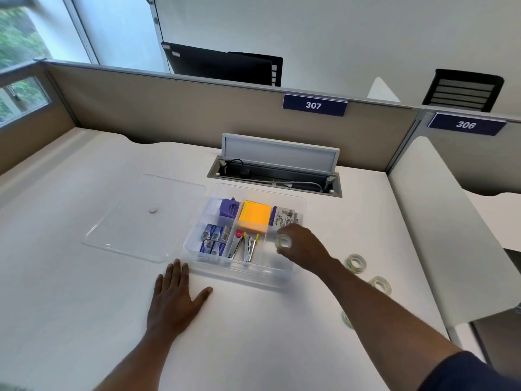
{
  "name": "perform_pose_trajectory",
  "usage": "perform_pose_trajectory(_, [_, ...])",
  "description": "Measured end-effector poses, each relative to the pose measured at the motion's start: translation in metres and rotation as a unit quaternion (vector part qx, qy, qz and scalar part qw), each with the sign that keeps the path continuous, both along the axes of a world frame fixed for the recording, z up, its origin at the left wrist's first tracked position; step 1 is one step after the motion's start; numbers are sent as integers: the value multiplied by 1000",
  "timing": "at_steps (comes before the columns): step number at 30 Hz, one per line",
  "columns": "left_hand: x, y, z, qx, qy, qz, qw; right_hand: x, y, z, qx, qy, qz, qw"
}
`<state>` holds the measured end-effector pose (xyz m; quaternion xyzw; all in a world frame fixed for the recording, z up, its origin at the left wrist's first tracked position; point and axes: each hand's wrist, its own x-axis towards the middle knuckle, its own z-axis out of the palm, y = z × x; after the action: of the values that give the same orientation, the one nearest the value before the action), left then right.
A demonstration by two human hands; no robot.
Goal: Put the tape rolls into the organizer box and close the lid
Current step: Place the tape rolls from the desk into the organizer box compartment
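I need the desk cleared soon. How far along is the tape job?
None lies in the box yet. The right hand holds the first roll over its right compartment. Three rolls wait on the desk; the lid lies off, left.

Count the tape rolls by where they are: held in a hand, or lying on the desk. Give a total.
Held in the right hand over the organizer box: 1
Lying on the desk: 3
Total: 4
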<state>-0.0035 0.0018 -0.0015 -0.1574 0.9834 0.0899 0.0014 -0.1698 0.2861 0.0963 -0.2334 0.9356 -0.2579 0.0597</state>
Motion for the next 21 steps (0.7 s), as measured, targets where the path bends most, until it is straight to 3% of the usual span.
perform_pose_trajectory(9, [0, -1, -2, 3, 12, 0, 1000, 5, -30, -22, 148, -7, 16, 989])
perform_pose_trajectory(16, [0, -1, -2, 3, 13, -1, 1000, 7, -36, -28, 132, 8, -18, 991])
perform_pose_trajectory(21, [0, -2, -4, 3, 12, -2, 1000, 7, -27, -18, 53, 122, -90, 987])
